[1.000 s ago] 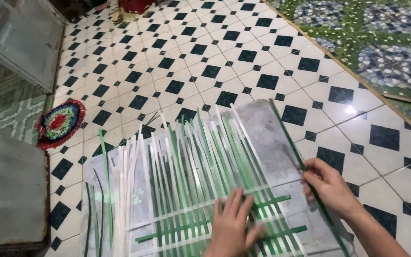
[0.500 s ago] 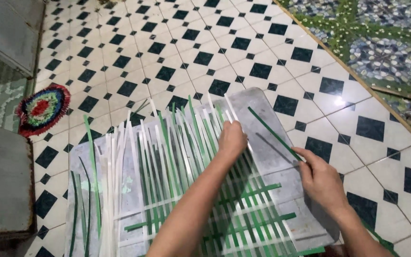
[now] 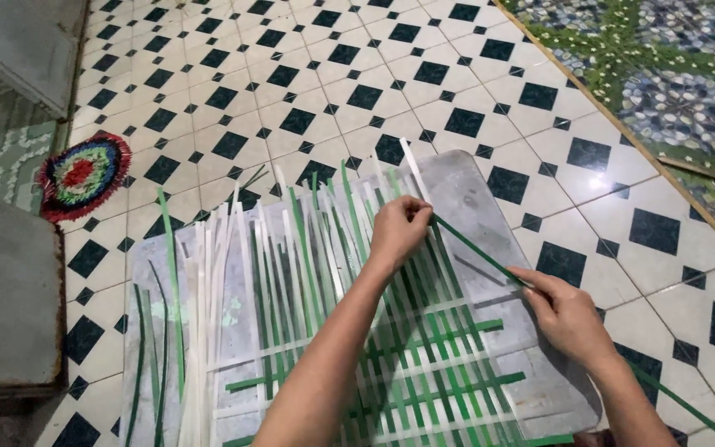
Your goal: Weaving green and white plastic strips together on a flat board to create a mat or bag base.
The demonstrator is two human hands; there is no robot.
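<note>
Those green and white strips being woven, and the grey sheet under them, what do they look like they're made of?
Strips: probably thin plastic strapping, since they are flat, uniform and slightly glossy, though dyed plant fibre is possible. The left hand pinches one green strip. Grey sheet: likely sheet metal, dull and scuffed with rounded corners.

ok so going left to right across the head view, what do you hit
grey slab → round multicoloured mat → loose white and green strips → left hand pinching a dark green strip → right hand holding that strip's other end → green patterned floor
</note>
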